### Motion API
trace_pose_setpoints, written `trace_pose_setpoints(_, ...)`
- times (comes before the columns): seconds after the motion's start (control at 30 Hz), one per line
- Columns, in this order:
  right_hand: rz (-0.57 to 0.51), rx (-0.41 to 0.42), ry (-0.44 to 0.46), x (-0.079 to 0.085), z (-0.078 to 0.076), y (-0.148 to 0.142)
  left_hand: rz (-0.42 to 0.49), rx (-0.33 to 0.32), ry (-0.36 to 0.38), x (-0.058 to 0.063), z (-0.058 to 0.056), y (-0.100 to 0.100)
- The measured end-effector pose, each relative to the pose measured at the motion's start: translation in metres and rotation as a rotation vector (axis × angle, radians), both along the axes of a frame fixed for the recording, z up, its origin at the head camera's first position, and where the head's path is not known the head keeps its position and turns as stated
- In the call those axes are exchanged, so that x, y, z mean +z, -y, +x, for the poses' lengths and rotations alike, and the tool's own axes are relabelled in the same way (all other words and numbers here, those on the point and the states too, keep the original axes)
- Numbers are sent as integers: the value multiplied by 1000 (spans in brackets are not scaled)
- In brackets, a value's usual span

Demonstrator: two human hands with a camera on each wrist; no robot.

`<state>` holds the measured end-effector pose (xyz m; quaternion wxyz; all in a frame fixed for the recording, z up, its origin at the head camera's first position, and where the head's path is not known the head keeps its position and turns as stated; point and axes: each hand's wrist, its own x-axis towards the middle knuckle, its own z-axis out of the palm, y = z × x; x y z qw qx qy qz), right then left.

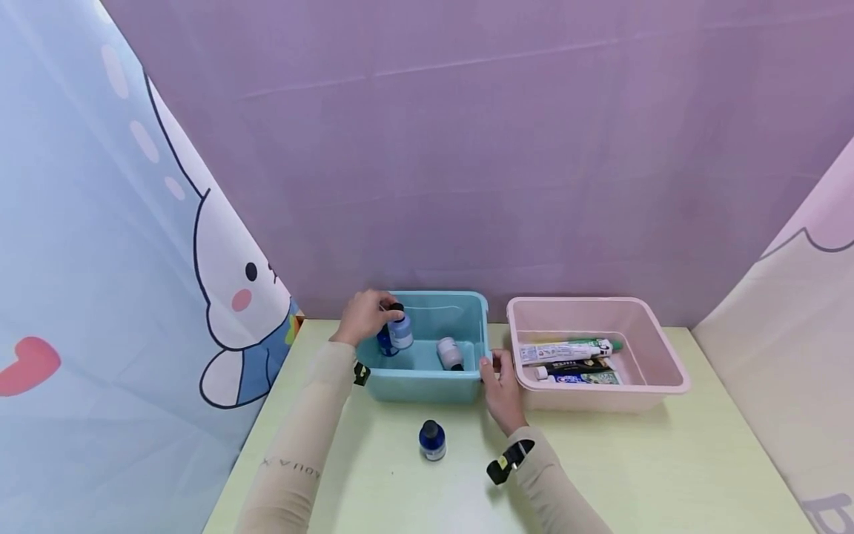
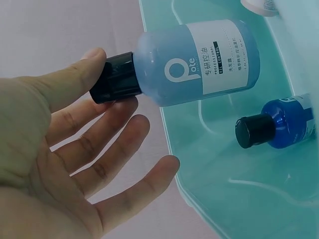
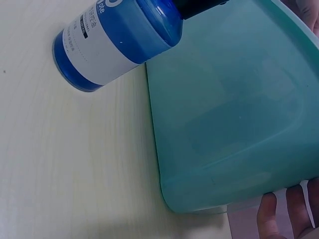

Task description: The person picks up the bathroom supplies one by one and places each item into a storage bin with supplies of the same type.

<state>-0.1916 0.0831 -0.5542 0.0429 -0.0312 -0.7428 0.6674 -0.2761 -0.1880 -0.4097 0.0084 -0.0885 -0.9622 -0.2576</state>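
My left hand (image 1: 365, 317) pinches the black cap of a light blue shampoo bottle (image 2: 199, 62) between thumb and fingers, over the left part of the teal bin (image 1: 423, 391). Beside that bottle, a dark blue bottle (image 2: 291, 122) with a black cap stands inside the bin. A pale bottle (image 1: 450, 352) with a dark cap lies tilted farther right in it. My right hand (image 1: 503, 393) holds the bin's right front corner, its fingers against the side wall in the right wrist view. Another dark blue bottle (image 3: 107, 47) stands on the table in front of the bin.
To the right, a pink bin (image 1: 603, 400) holds several toothpaste tubes (image 1: 567, 351). Both bins stand on the pale table (image 1: 707, 460), near a purple cloth backdrop (image 1: 480, 163). Printed cloths hang at the left and right sides.
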Motion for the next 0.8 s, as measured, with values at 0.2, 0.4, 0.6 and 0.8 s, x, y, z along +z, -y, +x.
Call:
trace_pose_setpoints(0.2, 16, -3, -5, -1, -2, 0, -36, 3, 17, -2, -7, -2)
trace_pose_setpoints(0.4, 22, -6, -27, -1, 0, 0, -72, 15, 58, -4, -12, -4)
trace_pose_setpoints(0.6, 15, -1, -26, 0, 0, 1, -110, 11, 79, -4, -15, -7)
trace_pose_setpoints(0.8, 14, 0, -17, -1, 0, 2, -160, -3, 75, -3, -18, -10)
